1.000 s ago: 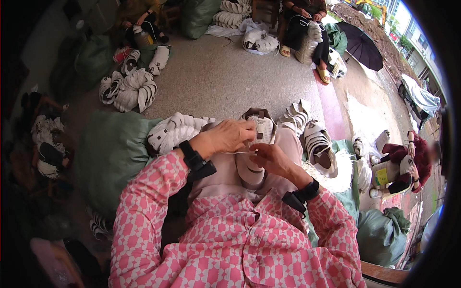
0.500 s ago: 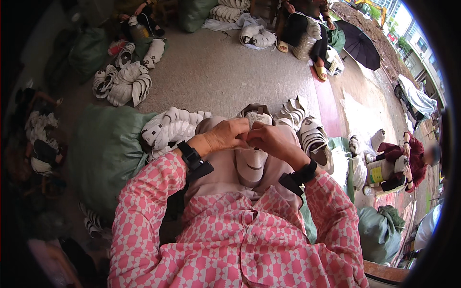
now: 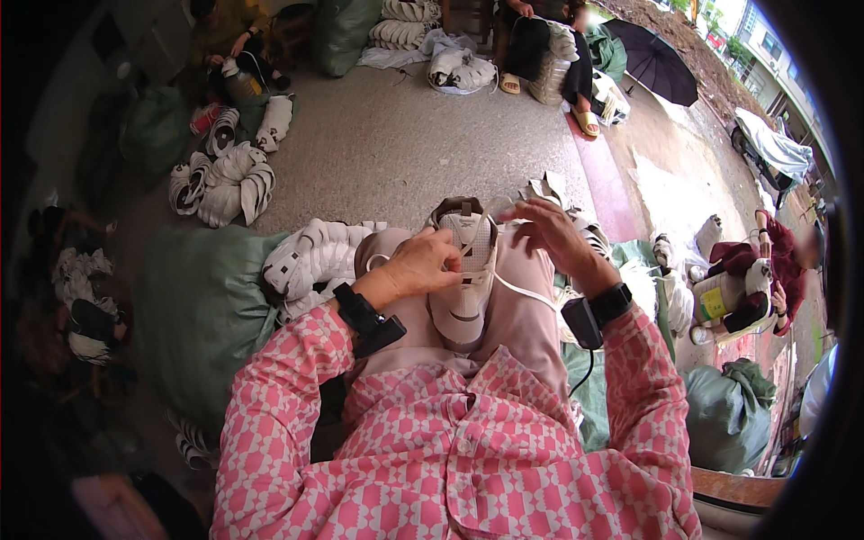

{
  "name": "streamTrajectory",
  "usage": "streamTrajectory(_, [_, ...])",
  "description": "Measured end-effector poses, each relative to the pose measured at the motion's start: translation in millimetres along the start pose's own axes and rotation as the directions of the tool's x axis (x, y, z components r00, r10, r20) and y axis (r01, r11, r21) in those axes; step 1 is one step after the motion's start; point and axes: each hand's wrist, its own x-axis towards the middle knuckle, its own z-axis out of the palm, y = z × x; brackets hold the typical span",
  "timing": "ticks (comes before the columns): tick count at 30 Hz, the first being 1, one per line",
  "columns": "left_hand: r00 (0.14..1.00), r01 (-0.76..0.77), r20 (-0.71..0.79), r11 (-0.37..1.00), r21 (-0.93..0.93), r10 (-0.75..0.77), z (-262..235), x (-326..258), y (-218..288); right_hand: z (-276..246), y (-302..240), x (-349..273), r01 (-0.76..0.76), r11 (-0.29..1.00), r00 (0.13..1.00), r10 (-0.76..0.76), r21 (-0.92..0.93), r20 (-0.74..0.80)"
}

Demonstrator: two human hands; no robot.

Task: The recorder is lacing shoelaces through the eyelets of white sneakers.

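A white and beige shoe upper (image 3: 461, 315) lies between my thighs, its toe toward me and its brown-lined opening away. My left hand (image 3: 418, 264) bends over its left side, fingers closed at the lacing area. What the fingertips pinch is partly hidden. My right hand (image 3: 560, 236) is raised off the right side, its fingers apart, with the fingertips near a lace strand. A white shoelace (image 3: 524, 292) runs from the upper across my right thigh. A small pale loop shows left of my left hand. Dark devices are strapped to both wrists.
Stacked shoe uppers (image 3: 326, 255) and a big green sack (image 3: 202, 310) stand at my left. More uppers and green sacking (image 3: 643, 261) lie at my right. Other people sit around, one in dark red (image 3: 785, 270). Uppers (image 3: 236, 184) and a black umbrella (image 3: 650, 63) are farther off.
My hands, together over the upper before, are now apart: the right has moved right and up, the left stays by the upper. A length of lace now shows at the right. The view has shifted slightly.
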Motion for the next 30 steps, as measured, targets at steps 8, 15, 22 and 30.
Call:
streamTrajectory(8, [0.940,0.181,0.341,0.894,-0.410,-0.033,-31.2,10.6,-18.5,-76.1,21.6,31.0,0.212,0.421,0.953,-0.289,0.882,-0.091])
streamTrajectory(15, [0.903,0.126,0.429,0.933,-0.337,0.033,-35.0,16.2,-17.5,-304.1,2.1,-54.8,0.562,0.084,0.822,-0.167,0.823,-0.544])
streamTrajectory(22, [0.932,0.108,0.356,0.883,-0.457,0.071,-27.4,8.8,-16.5,-349.1,1.8,-102.2,0.802,0.162,0.593,-0.098,0.575,-0.799])
streamTrajectory(30, [0.976,0.089,0.219,0.868,-0.489,0.023,-11.4,12.3,-22.8,-363.8,16.6,-106.9,0.788,0.169,0.615,-0.210,0.592,-0.760])
